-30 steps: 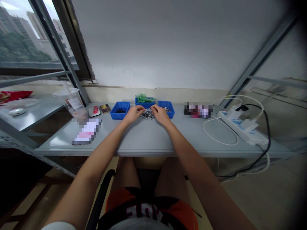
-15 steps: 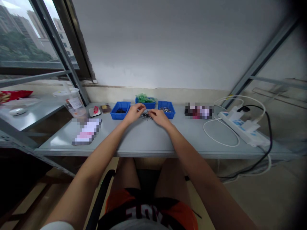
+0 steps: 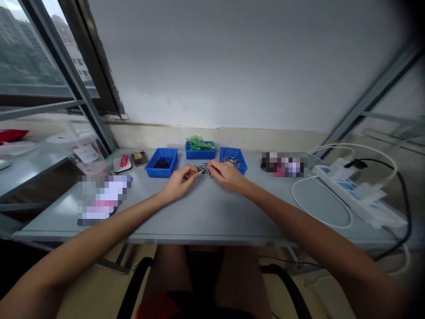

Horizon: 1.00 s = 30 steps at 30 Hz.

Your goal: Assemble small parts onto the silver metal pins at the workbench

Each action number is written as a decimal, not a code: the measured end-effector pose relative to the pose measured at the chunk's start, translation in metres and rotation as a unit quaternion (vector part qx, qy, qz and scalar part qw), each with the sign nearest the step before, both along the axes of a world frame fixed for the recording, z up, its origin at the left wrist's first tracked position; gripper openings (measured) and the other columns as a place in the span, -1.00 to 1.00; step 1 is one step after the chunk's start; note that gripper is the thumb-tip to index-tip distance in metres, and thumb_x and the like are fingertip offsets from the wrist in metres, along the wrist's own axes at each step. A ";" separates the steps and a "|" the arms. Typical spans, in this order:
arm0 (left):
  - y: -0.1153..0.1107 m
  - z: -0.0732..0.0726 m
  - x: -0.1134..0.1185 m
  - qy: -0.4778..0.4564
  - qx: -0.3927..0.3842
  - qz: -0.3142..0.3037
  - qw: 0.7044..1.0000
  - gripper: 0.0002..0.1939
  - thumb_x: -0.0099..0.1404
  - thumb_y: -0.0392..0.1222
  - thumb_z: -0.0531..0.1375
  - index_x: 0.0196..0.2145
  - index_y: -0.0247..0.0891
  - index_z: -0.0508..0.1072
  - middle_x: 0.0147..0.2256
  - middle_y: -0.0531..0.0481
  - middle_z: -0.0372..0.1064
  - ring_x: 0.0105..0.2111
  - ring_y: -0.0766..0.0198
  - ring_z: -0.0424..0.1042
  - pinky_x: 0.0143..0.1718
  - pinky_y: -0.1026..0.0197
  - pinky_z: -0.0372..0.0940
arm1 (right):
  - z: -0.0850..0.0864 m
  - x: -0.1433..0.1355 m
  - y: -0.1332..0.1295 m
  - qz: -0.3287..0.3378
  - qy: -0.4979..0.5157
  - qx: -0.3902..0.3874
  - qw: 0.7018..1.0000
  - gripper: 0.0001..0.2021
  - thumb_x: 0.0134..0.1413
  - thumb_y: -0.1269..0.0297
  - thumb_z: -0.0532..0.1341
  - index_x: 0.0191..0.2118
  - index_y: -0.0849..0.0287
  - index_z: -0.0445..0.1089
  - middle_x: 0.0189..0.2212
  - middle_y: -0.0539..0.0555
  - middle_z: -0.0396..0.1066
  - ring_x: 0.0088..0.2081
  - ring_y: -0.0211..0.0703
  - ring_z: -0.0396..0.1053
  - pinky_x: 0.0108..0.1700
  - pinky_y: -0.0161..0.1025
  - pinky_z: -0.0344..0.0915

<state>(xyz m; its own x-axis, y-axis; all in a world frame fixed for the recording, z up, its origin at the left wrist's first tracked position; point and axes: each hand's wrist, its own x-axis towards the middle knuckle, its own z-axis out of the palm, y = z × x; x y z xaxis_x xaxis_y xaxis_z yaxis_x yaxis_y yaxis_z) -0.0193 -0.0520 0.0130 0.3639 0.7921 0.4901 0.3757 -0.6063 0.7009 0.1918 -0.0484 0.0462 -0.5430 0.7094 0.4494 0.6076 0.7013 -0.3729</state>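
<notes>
A small pile of thin, shiny metal pieces (image 3: 203,170) lies on the grey table between my hands; they look like screws or pins, too small to tell. At the pile's left edge, my left hand (image 3: 181,180) is curled, thumb and fingertips brought together. My right hand (image 3: 227,175) pinches at the pile's right side, its fingertips touching the pieces. What either pinch holds is too small to make out. Behind my right hand stands a blue tray (image 3: 245,167) of similar metal pieces. Another blue tray (image 3: 146,172), holding dark small parts, stands left of the pile.
A third blue tray (image 3: 201,156) with green plastic packets sits at the back. On the left are a phone (image 3: 104,197) and a lidded plastic cup (image 3: 88,155). To the right, a white power strip (image 3: 358,195) has looping cables.
The view has shifted, so the table sits lower in it. My left hand has moved from the pile's far-left side to its near-left side. My right hand stays at the pile's right.
</notes>
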 end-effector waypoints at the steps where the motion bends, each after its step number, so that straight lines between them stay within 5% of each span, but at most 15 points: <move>1: -0.002 0.001 0.002 -0.024 -0.003 0.007 1.000 -0.79 0.32 -0.07 0.10 -0.28 -0.27 0.39 -0.39 -0.01 0.41 -0.43 0.32 0.37 -0.39 0.28 0.30 | -0.003 0.000 0.003 0.002 0.004 0.003 1.000 -0.78 0.27 0.22 -0.05 -0.31 0.14 0.28 -0.49 0.00 0.35 -0.45 -0.26 0.25 -0.33 -0.29 0.10; 10: -0.015 0.004 0.003 -0.073 0.005 -0.005 0.997 -0.88 0.27 -0.15 0.14 -0.34 -0.23 0.42 -0.48 0.03 0.39 -0.49 0.35 0.36 -0.43 0.27 0.33 | -0.030 0.002 -0.008 0.070 -0.003 -0.004 0.998 -0.82 0.13 0.33 -0.01 -0.48 0.14 0.16 -0.63 -0.07 0.17 -0.56 -0.33 0.12 -0.45 -0.34 -0.01; 30: -0.019 0.010 -0.005 -0.035 0.016 -0.006 0.999 -0.88 0.18 -0.06 0.27 -0.34 -0.10 0.54 -0.45 0.00 0.48 -0.45 0.24 0.44 -0.37 0.16 0.40 | -0.017 0.009 -0.019 0.048 0.050 -0.036 0.997 -0.79 0.21 0.27 -0.04 -0.40 0.12 0.23 -0.56 -0.04 0.32 -0.52 -0.32 0.22 -0.43 -0.34 0.06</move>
